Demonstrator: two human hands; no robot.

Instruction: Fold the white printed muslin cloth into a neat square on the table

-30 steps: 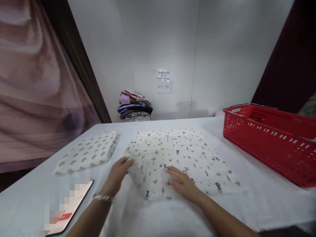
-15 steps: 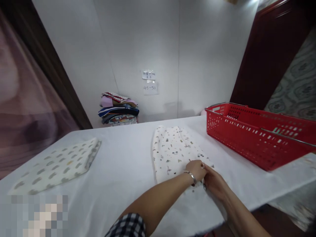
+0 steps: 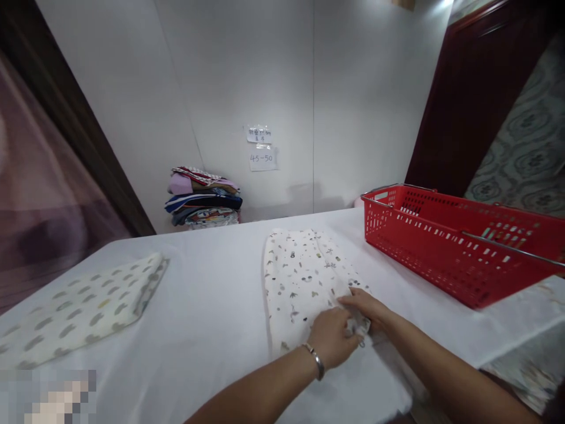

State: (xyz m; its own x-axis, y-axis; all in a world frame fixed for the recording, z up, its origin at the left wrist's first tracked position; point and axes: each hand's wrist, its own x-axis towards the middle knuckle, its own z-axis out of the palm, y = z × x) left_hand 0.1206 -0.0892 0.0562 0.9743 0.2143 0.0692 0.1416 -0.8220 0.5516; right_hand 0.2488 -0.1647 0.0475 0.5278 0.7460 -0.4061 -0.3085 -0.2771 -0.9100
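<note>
A white cloth (image 3: 295, 265) with small grey and brown prints lies folded in a long strip on the white-covered table (image 3: 207, 306). My left hand (image 3: 332, 340), with a silver bracelet at the wrist, has its fingers curled on the bunched near end of that cloth. Close beside it, my right hand (image 3: 368, 307) pinches the cloth along its right edge. Between the two hands the fabric is crumpled, and a small pale piece there is too blurred to name.
Another folded cloth (image 3: 88, 300), cream with grey blotches, lies at the left. A red basket (image 3: 424, 247) with metal handles stands at the right. Against the wall is a pile of folded fabrics (image 3: 203, 200); paper signs (image 3: 263, 158) hang above. A blurred patch covers the lower left corner.
My left hand has moved left and nearer to me, away from my right hand. The cloth's near end is now more gathered between them. The view has shifted slightly right.
</note>
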